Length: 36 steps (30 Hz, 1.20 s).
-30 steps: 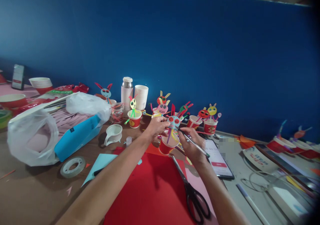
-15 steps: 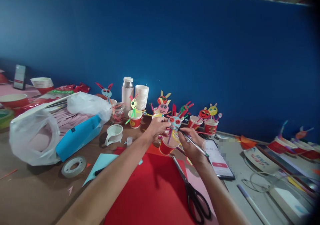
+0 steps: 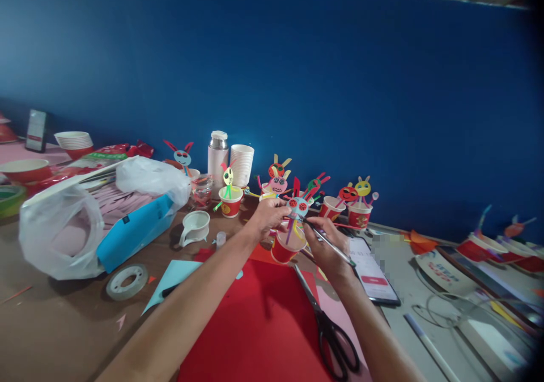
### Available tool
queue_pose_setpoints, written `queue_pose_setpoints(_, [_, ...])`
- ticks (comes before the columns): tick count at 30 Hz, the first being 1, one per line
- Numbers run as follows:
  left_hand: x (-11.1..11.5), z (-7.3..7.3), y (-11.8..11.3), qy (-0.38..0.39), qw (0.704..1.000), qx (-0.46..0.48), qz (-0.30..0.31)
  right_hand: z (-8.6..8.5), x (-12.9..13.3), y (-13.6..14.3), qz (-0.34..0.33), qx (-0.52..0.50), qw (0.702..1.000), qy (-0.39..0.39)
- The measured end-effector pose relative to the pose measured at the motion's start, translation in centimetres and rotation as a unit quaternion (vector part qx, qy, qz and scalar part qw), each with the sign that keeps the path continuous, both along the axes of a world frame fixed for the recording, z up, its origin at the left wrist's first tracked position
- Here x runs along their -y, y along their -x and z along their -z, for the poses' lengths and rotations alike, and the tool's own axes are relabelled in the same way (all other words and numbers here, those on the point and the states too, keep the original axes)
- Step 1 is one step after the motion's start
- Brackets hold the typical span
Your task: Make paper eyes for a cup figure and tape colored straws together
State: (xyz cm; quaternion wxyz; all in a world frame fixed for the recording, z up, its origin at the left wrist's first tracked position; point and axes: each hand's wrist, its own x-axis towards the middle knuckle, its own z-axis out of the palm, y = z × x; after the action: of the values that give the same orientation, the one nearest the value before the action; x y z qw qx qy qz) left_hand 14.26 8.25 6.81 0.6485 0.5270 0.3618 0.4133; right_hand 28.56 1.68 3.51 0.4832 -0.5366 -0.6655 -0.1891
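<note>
A light-blue paper rabbit face (image 3: pixel 298 207) with red ears and red eyes is pinched at its left edge by my left hand (image 3: pixel 270 216). It stands on a purple stem in a red-and-white paper cup (image 3: pixel 285 250). My right hand (image 3: pixel 328 240) is closed round a pen (image 3: pixel 331 245), whose tip meets the lower right part of the face. Red paper (image 3: pixel 250 325) lies under my forearms. Black-handled scissors (image 3: pixel 329 325) rest on its right side, blades towards the cup.
Several cups with paper faces, one yellow (image 3: pixel 228 176), stand behind. A lit phone (image 3: pixel 369 268) lies right of my right hand. To the left are a tape roll (image 3: pixel 127 281), a white cup (image 3: pixel 195 227) and a plastic bag (image 3: pixel 55 234). A thermos (image 3: pixel 218 158) stands by the blue wall.
Both hands hold nearly the same pose on the paper face and pen. The whole view has shifted very slightly; nothing was taken up or let go.
</note>
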Motion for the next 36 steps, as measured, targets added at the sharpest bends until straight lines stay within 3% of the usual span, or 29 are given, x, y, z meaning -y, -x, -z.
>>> queue_pose_setpoints(18, [0.2,-0.3,0.0,0.017,1.000,0.002,0.004,-0.7,0.4,0.5,0.011,0.000,0.999,-0.032])
queue_pose_setpoints(26, [0.1,-0.2,-0.1,0.014,1.000,0.009,-0.014,0.2,0.2,0.6,0.002,0.002,1.000,0.008])
queue_pose_setpoints(36, [0.1,-0.2,-0.2,0.009,1.000,0.010,-0.028,0.2,0.1,0.8,-0.014,0.001,1.000,0.001])
